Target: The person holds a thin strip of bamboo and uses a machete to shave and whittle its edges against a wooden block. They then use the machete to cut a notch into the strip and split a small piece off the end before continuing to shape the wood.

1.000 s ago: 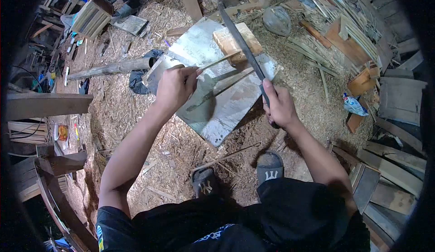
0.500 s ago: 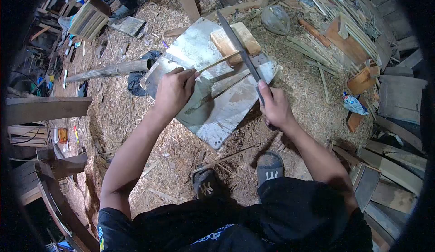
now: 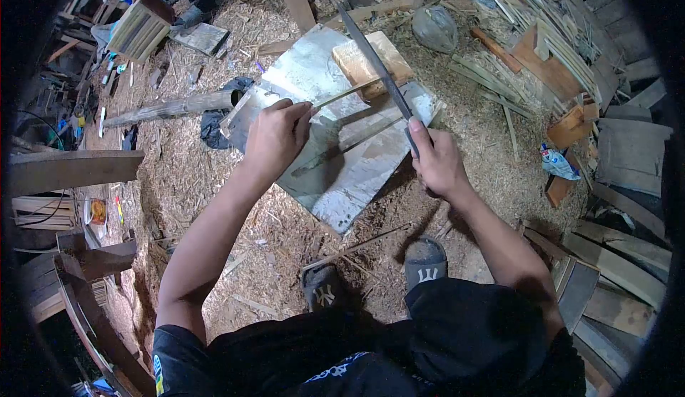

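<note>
My left hand (image 3: 277, 134) is closed round one end of a thin wooden strip (image 3: 348, 96). The strip slants up to the right, and its far end reaches the machete's blade beside a pale wood block (image 3: 392, 56). In my right hand (image 3: 438, 160) is the handle of a long dark machete (image 3: 372, 60), with the thumb stretched along its base. The blade points up and left, passing in front of the block. Beneath them lies a worn grey-white board (image 3: 296, 70), where the block rests near the far right side.
Wood shavings (image 3: 193, 204) cover the floor. A round pole (image 3: 171, 109) lies to the left, near another person's foot (image 3: 191, 17). A full plastic bag (image 3: 434, 29) and stacked wood strips (image 3: 571, 62) are at the far right. My slippers (image 3: 426, 263) stand close below the board.
The machete has shifted slightly up and left, with my right hand a little higher. My left hand has turned slightly and still holds the strip.
</note>
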`<action>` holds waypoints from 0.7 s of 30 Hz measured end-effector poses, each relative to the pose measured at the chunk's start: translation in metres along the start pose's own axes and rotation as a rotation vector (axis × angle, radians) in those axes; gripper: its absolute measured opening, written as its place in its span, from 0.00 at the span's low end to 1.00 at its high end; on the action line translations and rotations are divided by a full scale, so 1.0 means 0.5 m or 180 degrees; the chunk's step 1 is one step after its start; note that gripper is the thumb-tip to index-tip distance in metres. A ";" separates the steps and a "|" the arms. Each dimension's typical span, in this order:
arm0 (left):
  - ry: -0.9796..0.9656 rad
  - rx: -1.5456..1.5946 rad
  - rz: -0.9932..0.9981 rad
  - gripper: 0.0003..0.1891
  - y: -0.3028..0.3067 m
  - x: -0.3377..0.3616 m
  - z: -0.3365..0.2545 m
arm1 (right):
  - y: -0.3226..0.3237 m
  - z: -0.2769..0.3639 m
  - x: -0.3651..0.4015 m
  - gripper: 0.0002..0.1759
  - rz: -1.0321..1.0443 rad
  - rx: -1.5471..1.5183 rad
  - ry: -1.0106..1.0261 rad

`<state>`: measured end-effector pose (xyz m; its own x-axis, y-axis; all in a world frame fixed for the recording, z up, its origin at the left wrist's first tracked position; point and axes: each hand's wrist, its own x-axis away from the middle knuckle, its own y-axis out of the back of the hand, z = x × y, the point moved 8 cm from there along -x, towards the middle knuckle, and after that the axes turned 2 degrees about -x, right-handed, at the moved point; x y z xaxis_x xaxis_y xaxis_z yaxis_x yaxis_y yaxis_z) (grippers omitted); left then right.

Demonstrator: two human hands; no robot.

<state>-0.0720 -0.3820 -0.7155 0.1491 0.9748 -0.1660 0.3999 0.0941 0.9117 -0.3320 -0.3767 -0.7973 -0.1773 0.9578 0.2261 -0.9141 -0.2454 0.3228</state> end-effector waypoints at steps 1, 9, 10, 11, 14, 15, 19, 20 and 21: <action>0.0012 -0.0001 -0.0007 0.09 0.000 -0.001 -0.001 | 0.007 0.008 -0.001 0.37 -0.0063 0.0089 0.0085; 0.0061 0.0057 0.0419 0.12 0.003 -0.001 -0.010 | 0.015 0.053 0.007 0.33 -0.0188 0.0662 0.0640; 0.0105 0.0077 0.0652 0.12 0.000 0.000 -0.009 | 0.010 0.046 0.007 0.31 -0.0066 0.0713 0.0577; 0.0106 0.0069 0.0654 0.12 0.012 -0.002 -0.015 | 0.011 0.043 0.009 0.31 -0.0064 0.0706 0.0579; 0.1125 0.0714 0.1409 0.13 -0.008 0.026 0.013 | 0.010 0.061 0.018 0.29 -0.0073 0.0800 0.0903; 0.1205 0.0983 0.1411 0.14 -0.013 0.034 0.015 | 0.008 0.073 0.024 0.28 -0.0006 0.0817 0.0976; 0.1831 0.1933 0.1628 0.17 -0.062 0.065 0.039 | -0.013 0.089 0.044 0.26 0.0135 0.0903 0.1137; 0.1826 0.1932 0.1626 0.17 -0.070 0.068 0.039 | -0.015 0.093 0.047 0.26 0.0130 0.0903 0.1140; 0.1952 0.2219 0.1475 0.16 -0.076 0.071 0.040 | -0.022 0.096 0.050 0.25 0.0235 0.0977 0.1133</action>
<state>-0.0639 -0.3552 -0.7635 0.0138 0.8395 0.5432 0.8843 -0.2638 0.3853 -0.3089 -0.3574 -0.7510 -0.4007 0.9147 -0.0531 -0.7538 -0.2961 0.5866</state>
